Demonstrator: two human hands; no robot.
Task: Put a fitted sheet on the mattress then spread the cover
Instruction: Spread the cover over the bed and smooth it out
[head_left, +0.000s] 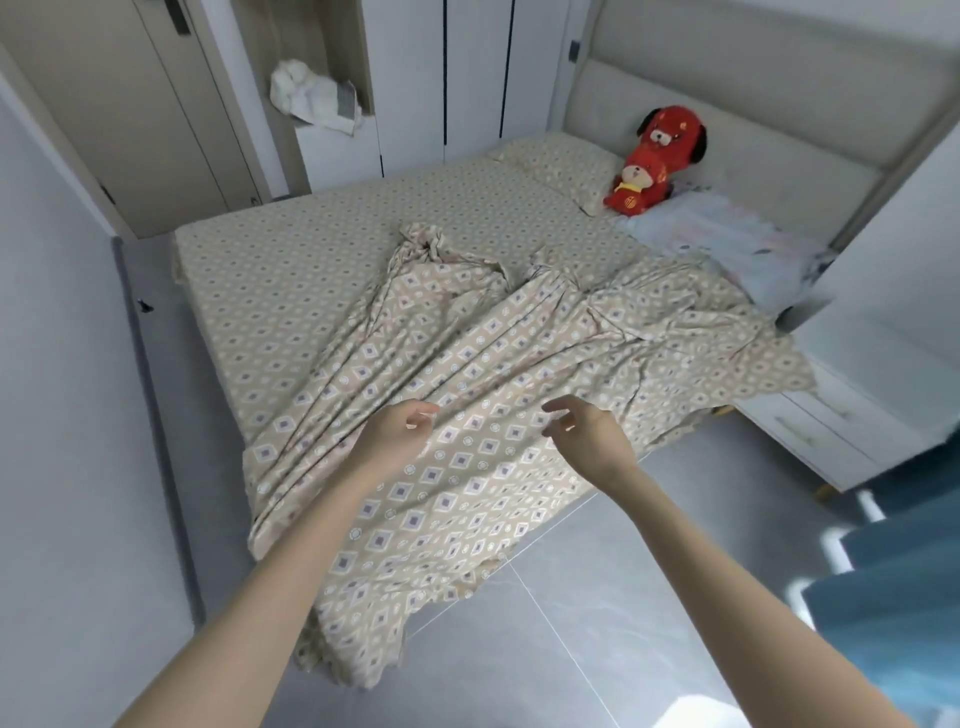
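1. The fitted sheet (291, 270), beige with small dots, is stretched flat, and its far-left corner is pulled down over the edge.
2. The cover (467, 364), beige with a diamond pattern, lies on top of the fitted sheet in long folds. One bunched end is near the middle, and the near end hangs over the edge down to the grey tiled floor (597, 597).
3. The left hand (400, 431) is above the cover with its fingers loosely curled, and they hold no cloth. I cannot tell if it touches the fabric.
4. The right hand (587, 431) is beside it, a little apart, with relaxed fingers spread, and it also grips nothing.
5. At the head end, a pillow (561, 166) in the same dotted cloth lies against the padded headboard (727, 93).
6. Just beside the pillow a big red plush dog (670, 135) sits, and a small red plush toy (631, 192) leans in front of it.
7. A pale blue bedding piece (727, 244) lies to the right of the toys.
8. A white drawer cabinet (831, 426) stands at the right side.
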